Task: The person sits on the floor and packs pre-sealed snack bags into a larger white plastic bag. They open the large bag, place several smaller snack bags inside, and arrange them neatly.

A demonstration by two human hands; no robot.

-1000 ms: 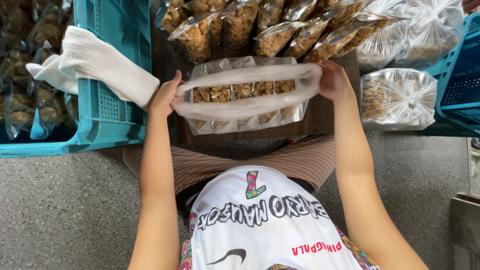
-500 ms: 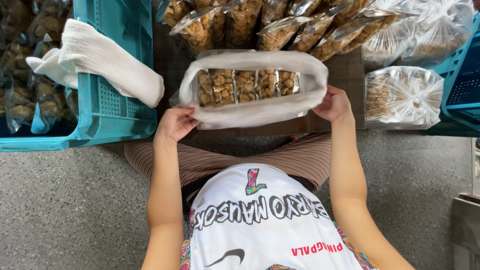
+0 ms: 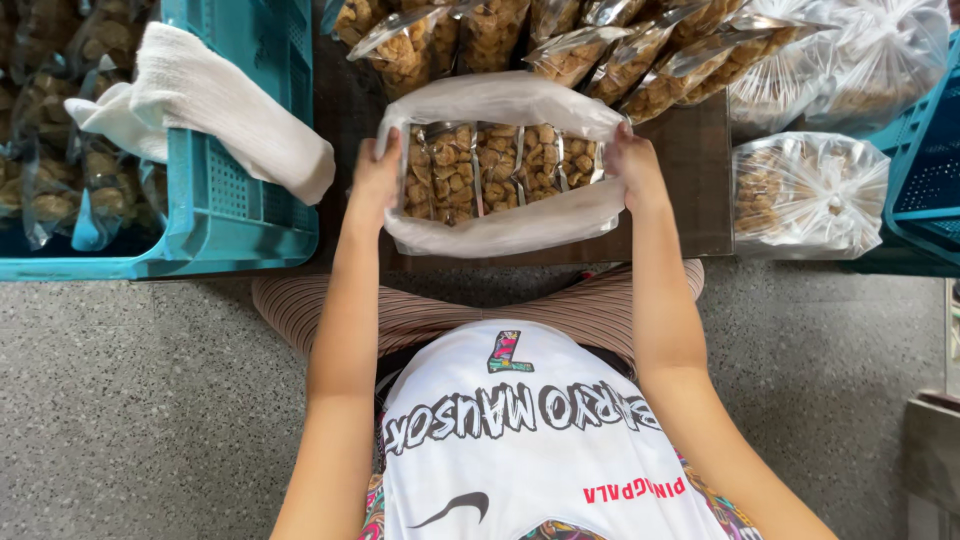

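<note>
Now, from the head camera, you hold a large clear plastic bag [image 3: 500,225] open in front of you on the low brown board [image 3: 700,200]. Your left hand [image 3: 375,180] is clenched on the left edge of its mouth and your right hand [image 3: 632,165] grasps the right edge. Inside stand small packets of brown snacks [image 3: 490,165], side by side. More snack packets [image 3: 600,50] lie just behind it. A white cloth [image 3: 215,100] hangs over the turquoise crate [image 3: 240,200] at your left.
</note>
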